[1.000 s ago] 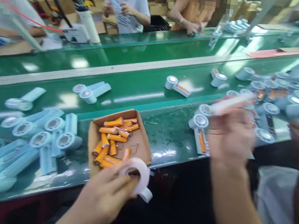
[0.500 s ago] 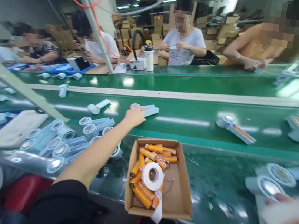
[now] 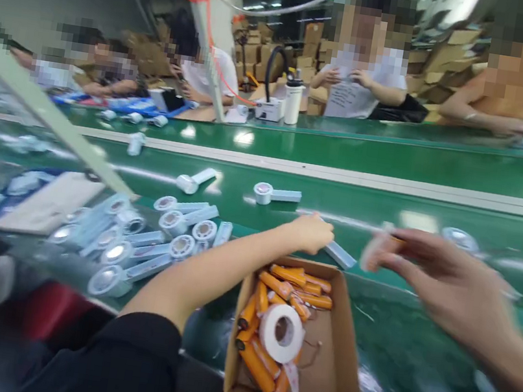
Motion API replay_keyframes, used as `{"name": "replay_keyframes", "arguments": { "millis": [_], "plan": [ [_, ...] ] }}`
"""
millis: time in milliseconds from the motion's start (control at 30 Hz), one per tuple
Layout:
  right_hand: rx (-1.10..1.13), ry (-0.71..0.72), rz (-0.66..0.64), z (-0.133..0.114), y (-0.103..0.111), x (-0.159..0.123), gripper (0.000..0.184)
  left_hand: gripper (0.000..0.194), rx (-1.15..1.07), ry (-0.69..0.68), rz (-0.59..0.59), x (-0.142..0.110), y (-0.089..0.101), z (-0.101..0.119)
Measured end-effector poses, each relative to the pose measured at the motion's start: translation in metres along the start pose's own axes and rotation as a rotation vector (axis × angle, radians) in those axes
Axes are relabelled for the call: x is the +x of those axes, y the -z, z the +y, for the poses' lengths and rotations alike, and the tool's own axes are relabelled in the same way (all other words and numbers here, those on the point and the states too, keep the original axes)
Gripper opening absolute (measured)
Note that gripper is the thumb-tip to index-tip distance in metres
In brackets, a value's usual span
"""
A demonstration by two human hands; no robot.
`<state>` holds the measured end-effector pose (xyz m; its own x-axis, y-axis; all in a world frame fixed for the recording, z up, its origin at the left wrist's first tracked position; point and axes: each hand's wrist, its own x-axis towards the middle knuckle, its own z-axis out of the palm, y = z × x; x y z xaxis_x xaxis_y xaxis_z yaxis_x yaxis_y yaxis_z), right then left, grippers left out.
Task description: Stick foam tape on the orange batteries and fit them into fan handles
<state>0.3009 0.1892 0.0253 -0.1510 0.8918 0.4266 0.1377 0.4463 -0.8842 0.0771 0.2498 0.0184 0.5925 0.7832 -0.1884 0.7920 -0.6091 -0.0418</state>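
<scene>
My left hand reaches across the box with its fingers curled over a light-blue plastic housing on the green belt's near edge. Only the straight handle end shows; the rest is under the hand. To the right, my right hand hangs over the belt, thumb and fingers pinching a whitish rounded piece, blurred, with a bit of orange beside it. Below them stands a cardboard box holding several orange-wrapped battery packs and a white tape roll, its loose end hanging over the front.
Several light-blue housings are heaped left of my forearm. Another housing lies on the green belt. A slanted metal post crosses the left side. Co-workers sit along the far side, near a white bottle.
My left hand has moved right and nearer with a light-blue housing, while another stays on the belt. My right hand has come up and left from the lower right corner. The view has shifted.
</scene>
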Motion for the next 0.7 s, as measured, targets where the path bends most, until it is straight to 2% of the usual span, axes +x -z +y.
{"name": "replay_keyframes", "arguments": {
  "millis": [33,133,233,333,433,500,600,700],
  "plan": [
    [-0.052,-0.020,-0.056,0.003,-0.006,0.009,0.026,0.029,0.005,-0.021,0.011,0.003,-0.002,-0.001],
    [-0.105,-0.098,-0.114,0.024,-0.017,0.024,0.035,0.008,0.018,-0.105,0.038,0.018,-0.010,-0.005],
    [-0.185,-0.138,-0.122,0.046,-0.019,0.029,0.040,0.021,0.025,-0.151,0.063,0.030,-0.014,-0.008],
    [-0.332,-0.152,-0.188,0.050,-0.019,0.027,0.042,0.017,0.014,-0.126,0.036,0.029,-0.008,-0.006],
    [-0.471,-0.098,-0.275,0.052,-0.013,0.020,0.039,0.011,-0.053,-0.094,-0.017,0.025,0.002,-0.004],
    [-0.543,-0.011,-0.348,0.064,-0.005,0.015,0.036,0.014,-0.125,-0.076,-0.024,0.025,0.005,-0.005],
    [-0.570,0.119,-0.414,0.095,0.006,0.014,0.032,0.022,-0.227,-0.010,0.025,0.028,0.003,-0.006],
    [-0.673,0.162,-0.463,0.114,0.004,0.024,0.032,0.029,-0.292,0.072,0.088,0.031,0.001,-0.003]
  ]
}}
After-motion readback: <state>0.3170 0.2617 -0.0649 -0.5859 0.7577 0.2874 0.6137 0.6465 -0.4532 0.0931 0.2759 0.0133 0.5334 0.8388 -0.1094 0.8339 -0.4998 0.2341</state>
